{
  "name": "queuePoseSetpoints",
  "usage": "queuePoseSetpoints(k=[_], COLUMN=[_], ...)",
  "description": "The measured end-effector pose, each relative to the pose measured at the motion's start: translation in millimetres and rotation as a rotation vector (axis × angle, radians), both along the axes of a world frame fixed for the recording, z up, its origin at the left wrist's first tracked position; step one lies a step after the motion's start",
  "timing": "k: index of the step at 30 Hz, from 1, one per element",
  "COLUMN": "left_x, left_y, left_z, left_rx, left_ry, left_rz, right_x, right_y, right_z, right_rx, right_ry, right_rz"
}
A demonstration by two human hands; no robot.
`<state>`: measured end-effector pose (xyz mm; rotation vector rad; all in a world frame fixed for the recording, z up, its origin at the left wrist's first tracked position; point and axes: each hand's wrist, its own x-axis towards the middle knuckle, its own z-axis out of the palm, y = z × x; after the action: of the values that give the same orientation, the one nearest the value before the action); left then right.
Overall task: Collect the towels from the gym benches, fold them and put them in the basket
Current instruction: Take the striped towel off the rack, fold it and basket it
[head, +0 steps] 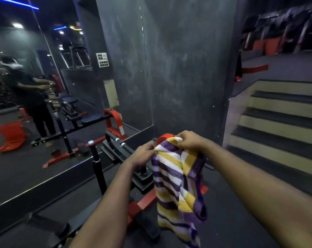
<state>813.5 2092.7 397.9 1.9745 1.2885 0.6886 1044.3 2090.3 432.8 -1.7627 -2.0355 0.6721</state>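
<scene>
Both hands, left hand (144, 154) and right hand (188, 141), pinch the striped towel (176, 185) above the bench (116, 154); folding barely begun, basket unseen

A scuffed dark grey wall (178, 68) fills twelve o'clock. A large mirror (26, 167) spans nine to ten o'clock, with a blue light strip (17, 2) at eleven. Black-and-beige stairs (280, 120) climb at three o'clock above dark floor (232, 226).

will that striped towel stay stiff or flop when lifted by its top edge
Probably floppy: the striped towel hangs in loose folds below the left hand and right hand. Likely light, since pinches at its top edge carry it. Its coarse weave looks unlikely to slip.
</scene>
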Motion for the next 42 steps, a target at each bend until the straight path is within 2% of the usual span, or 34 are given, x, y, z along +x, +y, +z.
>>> queuePoseSetpoints(k=[1, 3, 5, 8, 9, 11, 13, 15, 17, 19, 21, 23, 24, 28, 31, 35, 37, 40, 42], left_x=[-3.7, -8.2, -15.8, -37.3, -45.1, -52.8, -46.7, -32.4, -19.4, -8.9, 3.9, 17.7, 26.4, 45.8, 47.1, 57.2, 61.8, 60.5, 58.4], left_y=[-0.6, 0.2, 2.5, 15.8, 20.0, 22.7, 15.2, 5.2, -3.1, -8.0, -17.3, -26.0, -27.3, -18.1, -10.4, 2.2, 10.4, 19.5, 23.3], left_z=[4.2, 8.6, 13.6, 20.9, 26.1, 37.3, 44.4, 38.1, 25.9, 14.5, 2.7, -5.8, -9.1, -13.2, 2.4, 24.9, 26.8, 28.0, 29.4], left_rx=[0.027, 0.123, 0.230, 0.355, 0.393, 0.444, 0.421, 0.276, 0.117, 0.084, 0.218, 0.400, 0.428, 0.439, 0.389, 0.422, 0.428, 0.436, 0.408], left_ry=[0.010, 0.022, 0.060, 0.055, 0.033, -0.008, -0.055, -0.097, -0.097, -0.155, -0.178, -0.094, -0.096, -0.225, -0.177, -0.009, 0.012, 0.006, 0.008], left_rz=[0.022, 0.045, 0.097, 0.306, 0.366, 0.399, 0.310, 0.101, -0.102, -0.162, -0.051, 0.119, 0.119, 0.007, -0.042, -0.146, -0.132, -0.098, -0.093], right_x=[2.6, 6.6, 7.1, 8.7, 8.1, -1.0, -21.8, -43.7, -59.3, -64.1, -59.9, -53.3, -48.7, -29.2, -1.2, 14.9, 16.9, 19.8, 17.5], right_y=[0.2, -1.5, -3.4, -5.9, -5.3, -5.9, -6.0, -3.9, -3.0, -2.8, 0.6, 6.9, 9.2, 9.4, 4.9, -8.5, -21.8, -36.1, -35.8], right_z=[-4.8, -13.3, -17.7, -17.1, -15.4, -9.0, -0.4, 8.6, 18.4, 27.4, 30.7, 30.2, 30.6, 35.4, 28.1, 17.9, 21.8, 20.0, 15.8], right_rx=[0.041, 0.109, 0.159, 0.227, 0.231, 0.204, 0.190, 0.244, 0.310, 0.339, 0.351, 0.365, 0.366, 0.363, 0.331, 0.181, 0.113, -0.012, 0.040], right_ry=[-0.081, -0.122, -0.090, 0.024, 0.080, 0.166, 0.228, 0.292, 0.357, 0.409, 0.432, 0.463, 0.471, 0.469, 0.428, 0.442, 0.442, 0.327, 0.220], right_rz=[-0.048, -0.150, -0.266, -0.447, -0.453, -0.318, -0.167, -0.089, -0.053, -0.073, -0.137, -0.188, -0.203, -0.250, -0.312, -0.258, -0.205, -0.119, -0.124])
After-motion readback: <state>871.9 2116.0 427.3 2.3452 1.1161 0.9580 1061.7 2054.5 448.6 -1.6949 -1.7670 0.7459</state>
